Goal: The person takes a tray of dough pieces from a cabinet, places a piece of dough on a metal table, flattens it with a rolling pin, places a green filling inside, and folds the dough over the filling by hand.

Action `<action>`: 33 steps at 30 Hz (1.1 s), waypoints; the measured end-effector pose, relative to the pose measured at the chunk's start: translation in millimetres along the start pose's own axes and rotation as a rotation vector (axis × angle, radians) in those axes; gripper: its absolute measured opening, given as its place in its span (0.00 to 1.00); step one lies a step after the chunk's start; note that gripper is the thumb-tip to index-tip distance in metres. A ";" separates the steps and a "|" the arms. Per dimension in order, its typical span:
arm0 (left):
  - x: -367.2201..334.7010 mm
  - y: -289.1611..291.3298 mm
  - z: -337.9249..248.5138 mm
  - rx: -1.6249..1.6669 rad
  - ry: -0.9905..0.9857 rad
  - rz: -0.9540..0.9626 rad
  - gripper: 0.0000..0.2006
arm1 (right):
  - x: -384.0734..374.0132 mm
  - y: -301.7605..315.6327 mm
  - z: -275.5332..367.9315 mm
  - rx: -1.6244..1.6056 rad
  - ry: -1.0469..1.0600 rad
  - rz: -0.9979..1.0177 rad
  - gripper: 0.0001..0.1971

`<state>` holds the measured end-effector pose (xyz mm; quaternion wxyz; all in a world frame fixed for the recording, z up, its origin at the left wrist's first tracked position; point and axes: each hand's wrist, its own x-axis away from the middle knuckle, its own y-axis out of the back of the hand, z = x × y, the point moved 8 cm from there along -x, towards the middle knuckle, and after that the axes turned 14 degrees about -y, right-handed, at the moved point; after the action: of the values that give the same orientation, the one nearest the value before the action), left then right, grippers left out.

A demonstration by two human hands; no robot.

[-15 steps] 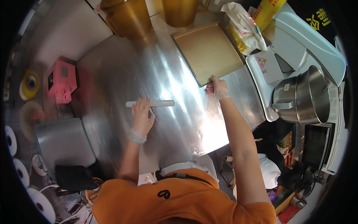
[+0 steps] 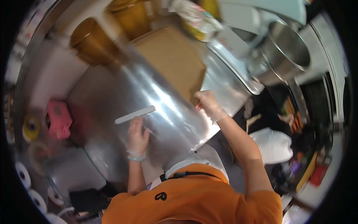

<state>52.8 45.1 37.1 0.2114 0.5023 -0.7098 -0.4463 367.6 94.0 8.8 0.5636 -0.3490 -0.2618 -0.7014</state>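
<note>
Head view: right hand grips brown tray corner.

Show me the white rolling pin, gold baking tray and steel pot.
White rolling pin (image 2: pixel 133 115), head view: mid-length.
Gold baking tray (image 2: pixel 173 61), head view: flat face.
Steel pot (image 2: pixel 291 44), head view: inner wall.

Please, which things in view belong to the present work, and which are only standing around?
In use, it seems:
brown tray, near corner in the right hand
white rod, at the left hand

Apparently just lying about:
pink box
amber jugs
steel pot
plastic bag
</note>
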 end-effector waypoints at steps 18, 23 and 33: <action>2.7 -101.2 -270.3 -0.022 -0.682 0.188 0.27 | 467.4 282.7 -315.8 0.078 -0.230 -0.265 0.14; 80.3 -168.0 -399.2 0.096 -0.868 0.290 0.26 | 576.8 331.6 -472.5 -0.130 -0.409 -0.388 0.13; 256.9 -273.1 -616.6 0.209 -1.332 0.616 0.26 | 715.4 383.7 -748.0 -0.768 -0.562 -0.942 0.14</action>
<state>553.2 -472.8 83.9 -0.1971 -0.0793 -0.8352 -0.5072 509.2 -997.2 97.0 -0.0568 -0.5427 -0.2547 -0.7984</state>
